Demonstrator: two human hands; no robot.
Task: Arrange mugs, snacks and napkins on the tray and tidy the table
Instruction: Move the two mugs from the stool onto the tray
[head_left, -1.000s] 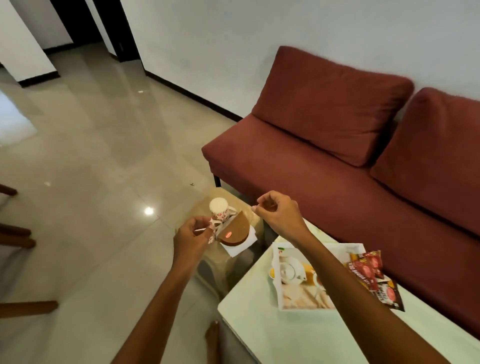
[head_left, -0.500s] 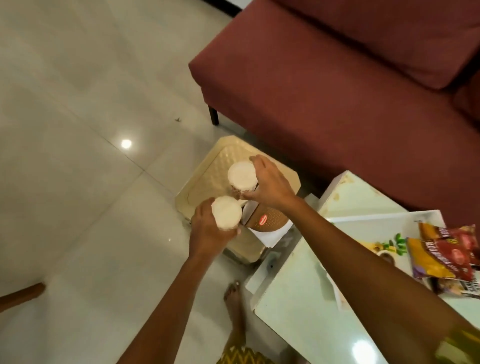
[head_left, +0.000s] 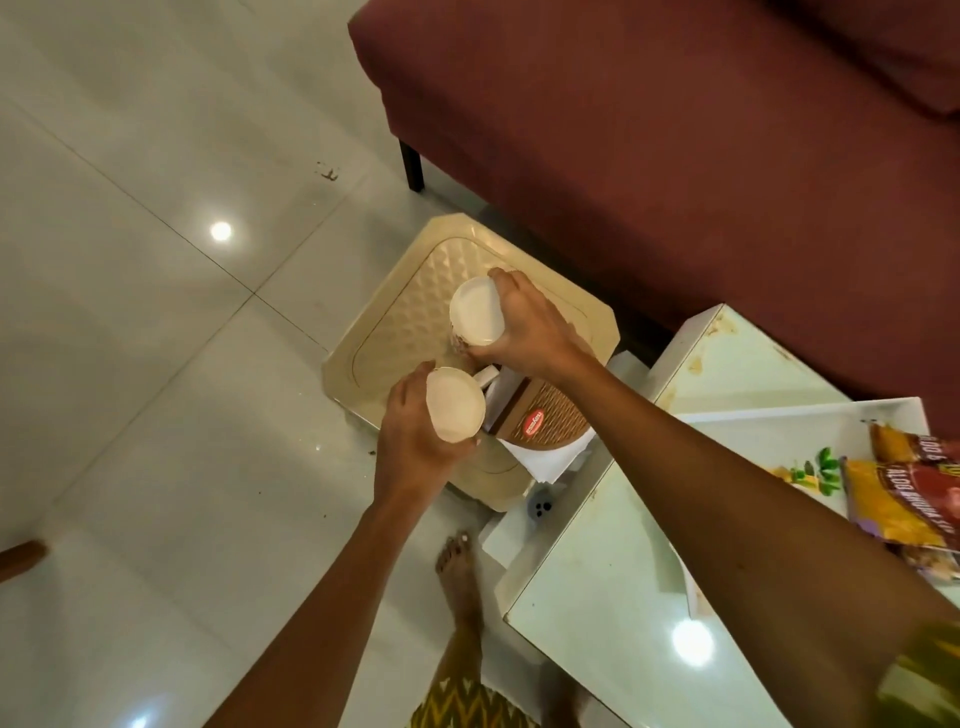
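Left hand (head_left: 415, 441) fingers wrapped round near mug (head_left: 455, 404); right hand (head_left: 524, 327) clamped on far mug (head_left: 477, 310). Both over beige stool (head_left: 395, 332), beside brown napkin holder (head_left: 543, 421). Lift straight, keep rims level, clear holder, carry to tray (head_left: 753, 431) with snack packets (head_left: 904, 493).

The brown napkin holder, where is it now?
In the head view, the brown napkin holder stands near the middle, on the beige stool, between the left hand and the right forearm, beside the glass table.
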